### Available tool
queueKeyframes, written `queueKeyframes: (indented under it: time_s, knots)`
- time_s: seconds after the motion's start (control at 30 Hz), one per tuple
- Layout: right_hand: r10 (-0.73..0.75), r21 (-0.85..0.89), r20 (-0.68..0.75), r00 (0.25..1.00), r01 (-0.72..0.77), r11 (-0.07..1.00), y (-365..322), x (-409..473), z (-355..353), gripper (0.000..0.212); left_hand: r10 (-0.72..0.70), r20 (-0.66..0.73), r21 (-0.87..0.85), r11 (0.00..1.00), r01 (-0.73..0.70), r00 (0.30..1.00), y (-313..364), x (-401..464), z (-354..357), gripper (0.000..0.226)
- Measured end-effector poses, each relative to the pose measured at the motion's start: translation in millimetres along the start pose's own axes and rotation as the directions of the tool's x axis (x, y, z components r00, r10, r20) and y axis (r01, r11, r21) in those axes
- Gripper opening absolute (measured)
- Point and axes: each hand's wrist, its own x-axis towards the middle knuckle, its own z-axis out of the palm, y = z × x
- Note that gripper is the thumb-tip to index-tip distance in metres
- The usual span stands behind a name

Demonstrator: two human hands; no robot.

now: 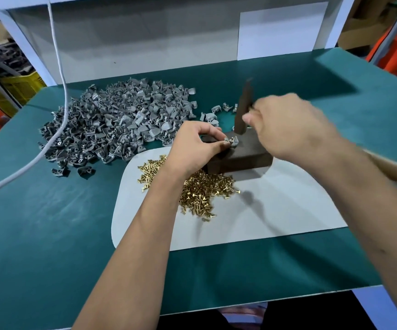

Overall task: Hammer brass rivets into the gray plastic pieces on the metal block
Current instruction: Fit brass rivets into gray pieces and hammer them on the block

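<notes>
Left hand pinches a gray piece on the metal block — right hand grips the blurred hammer above it.

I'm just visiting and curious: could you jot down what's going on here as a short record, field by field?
Activity: riveting by hand
Left hand: pinches a gray plastic piece on the metal block
Right hand: grips a hammer, blurred by motion
Brass rivets: loose heap on the white mat, in front of the block
Gray pieces pile: left of the block, on the green table
Also: white cable across the pile
</notes>
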Motion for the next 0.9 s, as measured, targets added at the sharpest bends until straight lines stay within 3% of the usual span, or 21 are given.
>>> queueKeyframes:
  time_s: [0.07, 0.17, 0.23, 0.3, 0.37, 0.4, 0.5, 0.53, 0.6, 0.7, 0.8, 0.9]
  knots:
    - [0.015, 0.136, -0.143, 0.990, 0.005, 0.991, -4.3, -5.2, 4.0, 0.024, 0.011, 0.005, 0.018, 1.000, -0.011, 1.000, -1.7, 1.5, -0.2, 0.011]
    - [0.012, 0.083, 0.060, 0.998, -0.017, 0.996, -7.2, -11.9, 14.9, 0.023, 0.011, 0.004, -0.009, 1.000, -0.011, 1.000, -3.4, 2.3, -1.2, 0.010]
    - [0.005, -0.011, 0.115, 0.993, -0.004, 1.000, -1.6, -6.7, 8.1, 0.023, 0.005, -0.002, -0.003, 1.000, -0.005, 1.000, -2.8, 1.4, -0.6, 0.009]
    - [0.021, -0.028, 0.025, 0.999, -0.020, 0.999, 0.8, -2.3, 1.0, 0.025, 0.001, -0.002, 0.020, 1.000, -0.001, 1.000, -2.6, 1.7, 0.0, 0.009]
    - [0.042, 0.095, -0.146, 0.988, -0.029, 0.995, -3.2, -5.6, 4.5, 0.026, 0.005, 0.000, 0.044, 0.999, -0.005, 1.000, -3.6, 3.7, -1.0, 0.009]
    - [0.039, 0.110, -0.150, 0.988, -0.023, 0.994, -5.5, -6.6, 9.4, 0.025, 0.008, 0.002, 0.044, 0.999, -0.008, 1.000, -4.0, 4.1, -1.4, 0.008]
    - [-0.042, -0.011, 0.114, 0.993, 0.044, 0.999, -3.4, -6.8, 14.6, 0.025, 0.003, -0.011, 0.012, 1.000, -0.003, 1.000, -2.7, 1.9, -1.2, 0.007]
    - [-0.022, -0.046, 0.133, 0.991, 0.028, 0.999, -0.2, -2.2, 10.1, 0.026, 0.002, -0.017, 0.023, 1.000, -0.002, 1.000, -1.7, 1.2, -0.9, 0.007]
    - [0.001, -0.067, 0.057, 0.998, 0.003, 0.998, 3.2, 3.2, 0.2, 0.030, 0.003, -0.022, 0.041, 0.999, -0.002, 1.000, -1.4, 0.8, -0.8, 0.009]
    - [0.009, 0.089, -0.164, 0.986, 0.005, 0.996, -1.5, -1.6, 7.2, 0.023, 0.004, -0.017, 0.059, 0.998, -0.003, 1.000, -3.6, 3.3, -1.6, 0.009]
    - [-0.108, -0.024, 0.050, 0.993, 0.109, 0.994, -0.5, -4.7, 20.8, 0.024, -0.005, -0.012, 0.026, 1.000, 0.006, 1.000, -3.9, 2.8, -1.5, 0.007]
    - [-0.037, 0.003, 0.088, 0.995, 0.037, 0.999, 8.3, 0.1, 15.0, 0.031, 0.004, -0.017, 0.040, 0.999, -0.003, 1.000, -3.4, 1.6, -2.3, 0.008]
